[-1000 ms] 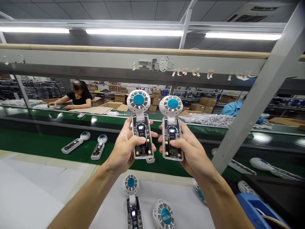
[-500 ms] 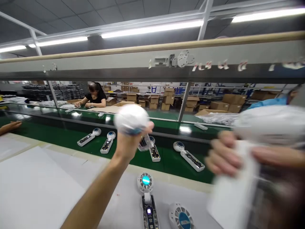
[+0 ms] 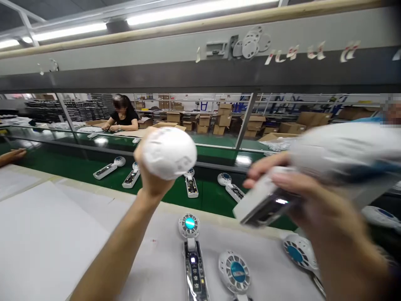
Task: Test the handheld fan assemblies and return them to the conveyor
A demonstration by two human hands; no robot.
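Head view: left hand fingers closed around a handheld fan, its white round head raised above the green conveyor belt, back of the head toward the camera. Right hand, blurred, fingers wrapped around a second fan held tilted at the right, handle end pointing left and down. On the white bench, near and centre, a lit fan lies flat; two more fan heads lie right of it. Four fans lie on the belt beyond. Far left, another person's hand rests at the belt edge. A seated person works at the far line.
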